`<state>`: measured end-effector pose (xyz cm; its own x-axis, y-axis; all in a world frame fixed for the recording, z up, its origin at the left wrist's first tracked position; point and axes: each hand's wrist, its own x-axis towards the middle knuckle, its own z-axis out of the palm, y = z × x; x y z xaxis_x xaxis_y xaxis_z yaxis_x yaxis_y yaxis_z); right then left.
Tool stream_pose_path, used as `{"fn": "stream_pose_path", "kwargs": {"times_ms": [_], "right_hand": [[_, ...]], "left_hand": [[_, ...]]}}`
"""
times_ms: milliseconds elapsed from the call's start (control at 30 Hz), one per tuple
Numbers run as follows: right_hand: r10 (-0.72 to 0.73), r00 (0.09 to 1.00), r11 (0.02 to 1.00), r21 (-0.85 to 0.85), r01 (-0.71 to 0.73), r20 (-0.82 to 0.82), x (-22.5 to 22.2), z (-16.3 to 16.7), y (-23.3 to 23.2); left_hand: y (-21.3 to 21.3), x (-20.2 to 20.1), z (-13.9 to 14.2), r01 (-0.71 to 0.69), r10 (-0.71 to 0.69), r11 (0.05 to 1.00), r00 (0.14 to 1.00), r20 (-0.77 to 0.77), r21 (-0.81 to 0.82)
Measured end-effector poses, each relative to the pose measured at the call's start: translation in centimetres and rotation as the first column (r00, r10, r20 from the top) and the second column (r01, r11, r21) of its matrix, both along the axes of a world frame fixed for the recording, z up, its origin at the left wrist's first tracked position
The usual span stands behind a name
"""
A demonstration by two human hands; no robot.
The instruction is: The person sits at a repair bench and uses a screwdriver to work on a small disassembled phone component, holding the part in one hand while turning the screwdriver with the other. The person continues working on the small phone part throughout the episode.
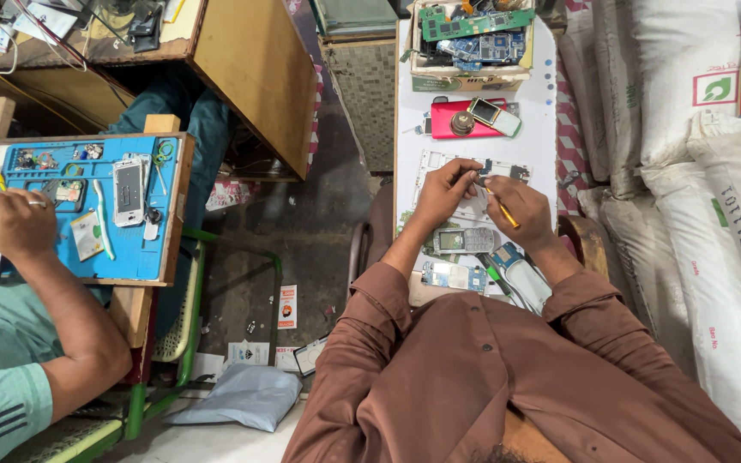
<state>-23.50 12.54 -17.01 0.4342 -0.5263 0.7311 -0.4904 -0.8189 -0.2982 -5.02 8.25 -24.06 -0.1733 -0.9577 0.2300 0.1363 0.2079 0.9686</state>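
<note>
Just above frame centre, your right hand pinches a yellow-handled screwdriver, its long axis running lower right to upper left, tip toward the white frame. Your left hand closes fingertips on a small part, too small to identify. Two keypad phones lie below.

On the narrow table, a box of circuit boards sits farthest — keypad phone nearest.

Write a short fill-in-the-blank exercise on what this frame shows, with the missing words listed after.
1. The right hand holds a tool with a ____ handle.
2. The left hand pinches a small part above the ____ board.
3. The cardboard box at the far end holds green and blue ____.
4. The co-worker's hand rests on a ____ work mat.

Missing words: yellow; white; circuit boards; blue
</note>
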Motion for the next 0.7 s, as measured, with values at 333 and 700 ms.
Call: {"fn": "stream_pose_path", "kwargs": {"times_ms": [333,700], "right_hand": [[-0.056,0.995,0.998,0.044,0.053,0.086,0.0,-0.1,-0.5],[0.022,0.999,0.999,0.028,-0.022,0.024,0.7,1.1,-1.8]], "left_hand": [[-0.5,0.0,0.1,0.006,-0.006,0.999,1.000,0.001,0.039],[-1.9,0.4,0.5,-0.019,0.019,0.999,1.000,0.023,0.028]]}}
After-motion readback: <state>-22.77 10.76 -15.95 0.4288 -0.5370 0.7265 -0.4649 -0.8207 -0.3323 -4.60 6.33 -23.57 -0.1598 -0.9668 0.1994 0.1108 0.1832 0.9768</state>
